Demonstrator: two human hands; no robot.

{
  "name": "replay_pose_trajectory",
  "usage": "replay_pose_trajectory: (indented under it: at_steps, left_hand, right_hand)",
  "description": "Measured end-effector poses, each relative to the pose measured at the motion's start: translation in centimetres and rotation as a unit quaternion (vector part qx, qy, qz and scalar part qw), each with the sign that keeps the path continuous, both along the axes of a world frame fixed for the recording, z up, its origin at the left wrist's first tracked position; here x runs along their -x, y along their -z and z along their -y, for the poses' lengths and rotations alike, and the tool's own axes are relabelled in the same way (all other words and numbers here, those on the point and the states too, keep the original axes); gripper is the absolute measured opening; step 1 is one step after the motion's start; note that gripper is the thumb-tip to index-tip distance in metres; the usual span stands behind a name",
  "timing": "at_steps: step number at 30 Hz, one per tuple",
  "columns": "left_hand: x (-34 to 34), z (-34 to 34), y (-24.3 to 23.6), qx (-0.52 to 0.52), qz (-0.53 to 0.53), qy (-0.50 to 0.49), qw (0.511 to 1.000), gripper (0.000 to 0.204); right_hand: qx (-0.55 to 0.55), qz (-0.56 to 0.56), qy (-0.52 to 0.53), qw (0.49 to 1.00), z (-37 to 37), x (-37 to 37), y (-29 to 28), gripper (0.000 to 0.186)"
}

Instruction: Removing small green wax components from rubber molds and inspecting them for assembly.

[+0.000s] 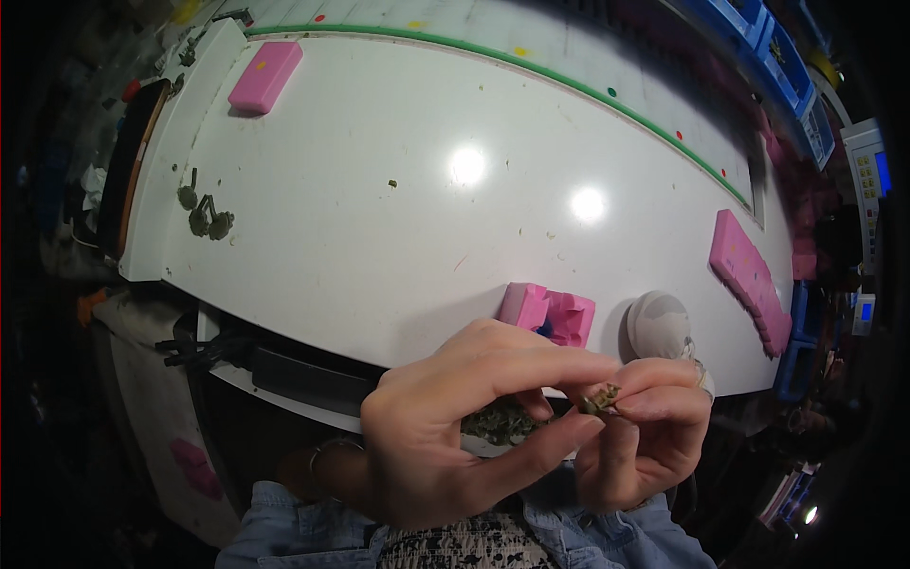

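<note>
Olive-brown scrap [599, 398] | by counter's [360, 237] near edge | long axis: slanting up-right in my view | right hand [654, 417]: nearer, pinching it | left hand [464, 417]: curled leftward of it, contact I cannot tell

Pale blue denim clothing [284, 533] shows toward seven and five o'clock, a mottled black-and-cream garment [464, 547] at six, and a thin bracelet [314, 467] circles the left wrist [343, 472].

sm. olive-brn pc [600, 401], irreg. shape, tilted, pinched mid-air
</note>
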State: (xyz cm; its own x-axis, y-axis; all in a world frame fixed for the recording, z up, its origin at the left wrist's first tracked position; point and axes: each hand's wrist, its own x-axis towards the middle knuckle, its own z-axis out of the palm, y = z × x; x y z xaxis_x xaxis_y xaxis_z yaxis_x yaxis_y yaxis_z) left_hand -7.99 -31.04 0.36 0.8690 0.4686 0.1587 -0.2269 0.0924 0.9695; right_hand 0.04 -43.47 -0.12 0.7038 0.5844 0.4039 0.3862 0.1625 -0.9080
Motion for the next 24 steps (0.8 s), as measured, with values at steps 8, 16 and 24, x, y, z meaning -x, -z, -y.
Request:
replay_pose_trajectory:
  at_steps: [8, 16, 24]
  left_hand:
    - [-0.1, 0.7, -0.6, 0.027, -0.025, -0.02, 0.999, 0.028]
    - [0.0, 0.4, -0.6, 0.041, -0.056, -0.008, 0.998, 0.028]
    - [0.3, 0.1, -0.7, -0.028, -0.055, -0.021, 0.998, 0.025]
  right_hand:
    - [-0.008, -0.019, -0.044, 0.999, 0.4, -0.3, -0.1, 0.021]
    - [0.001, -0.064, 0.006, 0.998, 0.5, -0.9, -1.8, 0.016]
    - [0.162, 0.25, -0.079, 0.951, 0.4, -2.5, -3.6, 0.019]
